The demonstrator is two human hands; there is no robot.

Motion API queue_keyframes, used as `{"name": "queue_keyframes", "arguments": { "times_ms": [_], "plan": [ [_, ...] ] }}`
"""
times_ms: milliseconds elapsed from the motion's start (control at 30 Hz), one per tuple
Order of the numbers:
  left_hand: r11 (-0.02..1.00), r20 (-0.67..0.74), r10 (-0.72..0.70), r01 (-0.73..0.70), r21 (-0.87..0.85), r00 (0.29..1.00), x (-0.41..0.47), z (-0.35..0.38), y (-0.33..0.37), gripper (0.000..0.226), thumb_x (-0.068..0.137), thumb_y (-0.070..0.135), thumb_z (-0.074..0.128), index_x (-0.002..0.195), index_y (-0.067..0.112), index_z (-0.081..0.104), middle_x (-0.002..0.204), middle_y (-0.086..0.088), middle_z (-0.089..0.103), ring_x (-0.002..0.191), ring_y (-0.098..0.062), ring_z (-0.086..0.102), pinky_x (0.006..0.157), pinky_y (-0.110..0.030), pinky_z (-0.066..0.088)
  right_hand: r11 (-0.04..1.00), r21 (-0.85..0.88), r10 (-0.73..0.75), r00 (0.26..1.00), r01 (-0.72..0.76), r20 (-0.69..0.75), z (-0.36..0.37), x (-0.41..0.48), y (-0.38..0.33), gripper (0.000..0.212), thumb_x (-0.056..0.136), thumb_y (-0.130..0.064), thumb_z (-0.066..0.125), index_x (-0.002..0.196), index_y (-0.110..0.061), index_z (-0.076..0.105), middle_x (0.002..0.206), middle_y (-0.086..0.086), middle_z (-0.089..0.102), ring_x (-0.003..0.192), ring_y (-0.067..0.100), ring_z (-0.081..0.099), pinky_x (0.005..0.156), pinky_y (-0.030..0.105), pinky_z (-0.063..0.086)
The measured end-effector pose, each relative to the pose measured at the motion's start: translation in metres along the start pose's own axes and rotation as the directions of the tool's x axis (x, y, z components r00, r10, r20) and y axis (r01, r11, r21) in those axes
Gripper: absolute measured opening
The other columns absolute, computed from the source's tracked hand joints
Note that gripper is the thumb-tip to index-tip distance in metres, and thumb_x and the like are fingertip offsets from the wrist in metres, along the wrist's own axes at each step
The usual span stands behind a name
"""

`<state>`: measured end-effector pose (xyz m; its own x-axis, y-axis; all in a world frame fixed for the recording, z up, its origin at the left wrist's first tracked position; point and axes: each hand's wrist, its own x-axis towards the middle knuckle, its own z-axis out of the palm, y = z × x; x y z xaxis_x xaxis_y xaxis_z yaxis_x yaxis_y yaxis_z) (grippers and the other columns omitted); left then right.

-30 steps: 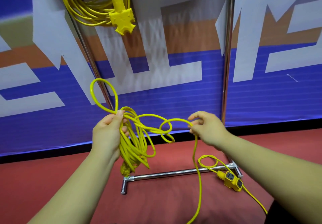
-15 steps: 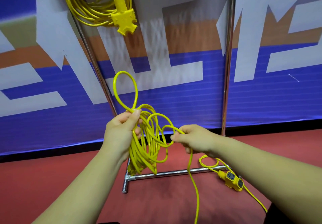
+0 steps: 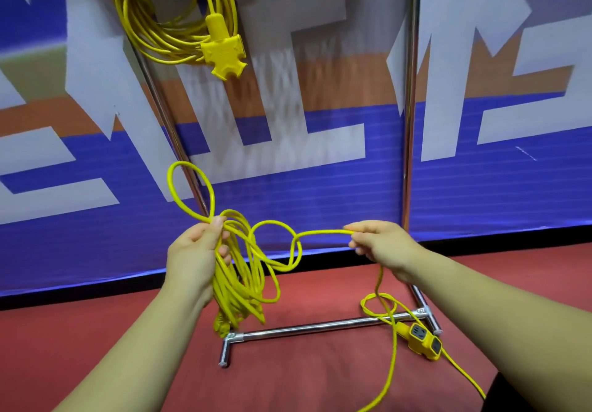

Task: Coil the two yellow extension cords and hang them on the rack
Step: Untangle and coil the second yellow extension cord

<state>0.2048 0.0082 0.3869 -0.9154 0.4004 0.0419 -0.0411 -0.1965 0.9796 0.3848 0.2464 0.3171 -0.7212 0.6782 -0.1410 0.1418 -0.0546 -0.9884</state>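
One yellow extension cord (image 3: 166, 36) hangs coiled from the top of the chrome rack (image 3: 408, 97), its socket block (image 3: 224, 56) dangling below. My left hand (image 3: 195, 251) grips a bundle of loops of the second yellow cord (image 3: 243, 283), with one loop sticking up above my thumb. My right hand (image 3: 381, 245) pinches the same cord about an arm's width to the right. Between the hands the cord makes a small twisted loop. From my right hand it drops to the floor, where its socket end (image 3: 423, 341) lies by the rack's foot.
The rack's base bar (image 3: 314, 326) and left upright (image 3: 166, 129) stand on red floor (image 3: 304, 379) in front of a blue, white and orange banner wall (image 3: 480, 187). Loose cord trails across the floor at the lower right.
My right hand has slid right along the cord, away from my left hand, stretching a length taut between them. The view has tilted slightly upward toward the hanging coil.
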Motion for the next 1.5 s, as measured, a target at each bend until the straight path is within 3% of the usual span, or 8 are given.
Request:
{"name": "queue_keyframes", "arguments": {
  "times_ms": [200, 467, 700, 933, 1267, 1333, 1433, 1500],
  "plan": [
    [0.998, 0.145, 0.025, -0.033, 0.051, 0.989, -0.016, 0.016, 0.008, 0.025, 0.095, 0.026, 0.065, 0.093, 0.001, 0.066, 0.071, -0.005, 0.056, 0.046, -0.012, 0.042, 0.042, -0.023, 0.039, 0.936, -0.346, 0.023, 0.973, 0.059, 0.229, 0.022, -0.021, -0.022, 0.017, 0.083, -0.031, 0.078, 0.096, -0.022, 0.072, 0.068, 0.003, 0.070, 0.058, 0.013, 0.062, 0.060, 0.023, 0.046],
    [0.989, 0.234, 0.012, -0.046, 0.139, 0.972, -0.035, 0.032, 0.012, 0.025, 0.095, 0.026, 0.065, 0.090, 0.002, 0.068, 0.066, -0.003, 0.059, 0.046, -0.014, 0.041, 0.044, -0.025, 0.040, 0.965, -0.230, 0.170, 0.965, -0.123, 0.199, 0.042, -0.022, -0.028, 0.022, 0.087, 0.000, 0.058, 0.107, -0.010, 0.057, 0.089, 0.019, 0.072, 0.068, 0.020, 0.064, 0.060, 0.028, 0.046],
    [0.992, 0.209, -0.018, -0.008, 0.124, 0.978, -0.035, 0.039, 0.011, 0.024, 0.095, 0.028, 0.064, 0.091, 0.004, 0.066, 0.055, 0.002, 0.054, 0.045, -0.015, 0.041, 0.043, -0.027, 0.041, 0.922, -0.384, -0.075, 0.997, 0.055, -0.037, 0.041, -0.019, -0.036, 0.028, 0.081, -0.030, 0.079, 0.099, -0.020, 0.059, 0.075, 0.004, 0.070, 0.055, 0.013, 0.056, 0.050, 0.023, 0.038],
    [0.986, -0.202, -0.117, 0.089, -0.140, 0.972, 0.018, -0.010, -0.001, 0.017, 0.099, 0.023, 0.061, 0.085, 0.013, 0.061, 0.065, -0.002, 0.054, 0.038, -0.006, 0.043, 0.039, -0.017, 0.039, 0.918, 0.390, 0.033, 0.970, 0.066, -0.242, -0.048, 0.005, -0.043, 0.021, 0.102, -0.016, 0.052, 0.116, -0.017, 0.067, 0.072, -0.002, 0.055, 0.049, 0.005, 0.042, 0.041, 0.015, 0.028],
    [0.995, -0.107, -0.042, 0.032, -0.096, 0.993, 0.017, -0.021, 0.002, 0.021, 0.097, 0.023, 0.064, 0.080, 0.012, 0.062, 0.065, -0.001, 0.054, 0.042, -0.008, 0.043, 0.040, -0.018, 0.039, 0.970, -0.237, 0.066, 0.997, -0.057, 0.029, -0.022, -0.006, -0.014, 0.027, 0.096, -0.002, 0.052, 0.121, -0.012, 0.054, 0.081, 0.011, 0.074, 0.066, 0.023, 0.067, 0.062, 0.029, 0.047],
    [0.994, -0.034, -0.049, 0.045, -0.100, 0.998, 0.006, -0.011, 0.008, 0.019, 0.097, 0.024, 0.063, 0.083, 0.011, 0.061, 0.062, 0.000, 0.055, 0.041, -0.007, 0.042, 0.039, -0.018, 0.038, 0.872, -0.487, 0.096, 0.992, -0.044, 0.083, -0.017, -0.008, -0.009, 0.029, 0.092, -0.006, 0.059, 0.119, -0.013, 0.057, 0.085, 0.010, 0.076, 0.075, 0.028, 0.071, 0.067, 0.034, 0.049],
    [1.000, 0.055, -0.017, 0.019, -0.020, 0.998, -0.009, 0.002, 0.014, 0.021, 0.096, 0.024, 0.064, 0.082, 0.008, 0.061, 0.063, 0.000, 0.057, 0.041, -0.008, 0.042, 0.038, -0.020, 0.038, 0.460, -0.884, 0.088, 0.986, 0.085, 0.141, -0.009, -0.020, -0.014, 0.048, 0.088, -0.035, 0.070, 0.131, -0.021, 0.056, 0.115, 0.002, 0.068, 0.107, 0.025, 0.065, 0.086, 0.031, 0.051],
    [0.999, 0.105, -0.009, 0.005, 0.043, 0.994, -0.017, 0.010, 0.016, 0.023, 0.096, 0.024, 0.065, 0.081, 0.006, 0.061, 0.065, -0.001, 0.056, 0.042, -0.008, 0.041, 0.039, -0.021, 0.039, 0.542, -0.815, -0.035, 0.974, 0.206, 0.223, 0.005, -0.035, -0.027, 0.049, 0.086, -0.044, 0.072, 0.128, -0.024, 0.056, 0.124, -0.005, 0.061, 0.113, 0.019, 0.060, 0.093, 0.027, 0.047]
  ]
}}
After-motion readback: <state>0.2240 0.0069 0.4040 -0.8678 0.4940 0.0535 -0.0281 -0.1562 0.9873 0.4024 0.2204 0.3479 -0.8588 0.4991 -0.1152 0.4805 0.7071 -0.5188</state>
